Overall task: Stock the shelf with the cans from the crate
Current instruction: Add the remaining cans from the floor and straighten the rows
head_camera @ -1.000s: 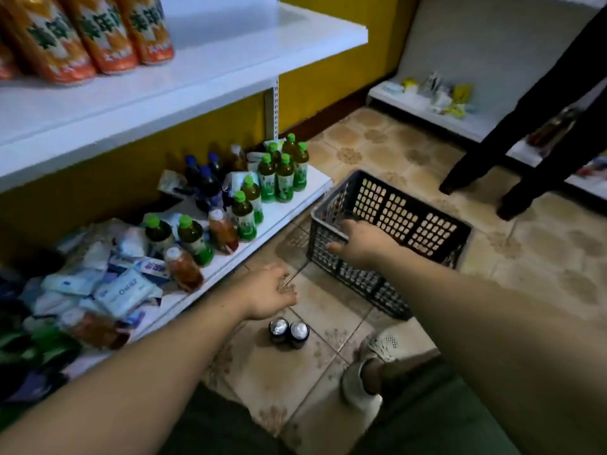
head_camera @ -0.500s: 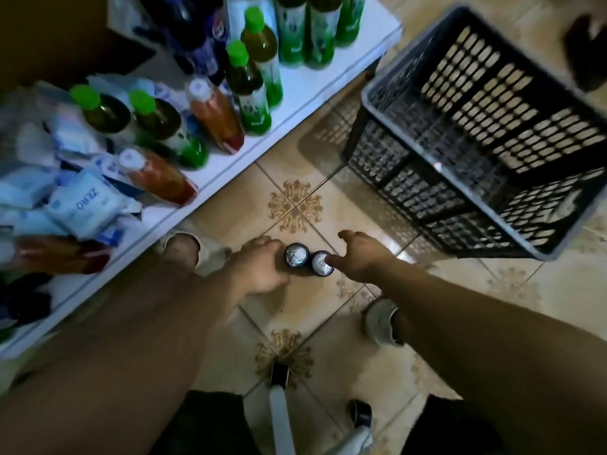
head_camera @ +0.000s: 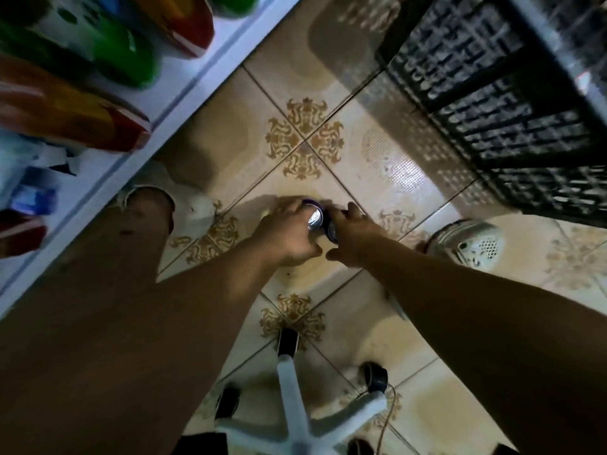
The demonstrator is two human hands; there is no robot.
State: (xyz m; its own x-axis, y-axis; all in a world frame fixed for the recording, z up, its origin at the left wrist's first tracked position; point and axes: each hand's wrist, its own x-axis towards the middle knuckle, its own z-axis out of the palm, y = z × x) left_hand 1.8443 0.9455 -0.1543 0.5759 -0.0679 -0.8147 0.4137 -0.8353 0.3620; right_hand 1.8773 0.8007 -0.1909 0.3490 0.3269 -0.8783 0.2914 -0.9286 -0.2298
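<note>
Two cans stand upright and touching on the tiled floor (head_camera: 279, 80), between the shelf (head_camera: 203, 77) and the crate (head_camera: 492, 110). The left can (head_camera: 314, 218) is enclosed by the curled fingers of the left hand (head_camera: 289, 236), and its bright, round metal top is left exposed between thumb and fingers. The right can (head_camera: 331, 229) is gripped likewise by the right hand (head_camera: 356, 239) and is largely hidden, only a dark edge of its rim being seen. One can is taken per hand, presumably so that both may be carried to the shelf in a single lift. The sides are clasped from above, which suits a smooth cylinder.

The crate is moulded of dark plastic with a perforated lattice wall; whether more cans lie in it cannot be told. The shelf is a flat white board with a straight lip, and blurred green and orange bottles (head_camera: 124, 60) are crowded near its edge. The floor is laid in glossy glazed tile with brown ornaments at the corners. A white star-shaped chair base (head_camera: 289, 389) with dark castors is seen below the arms.
</note>
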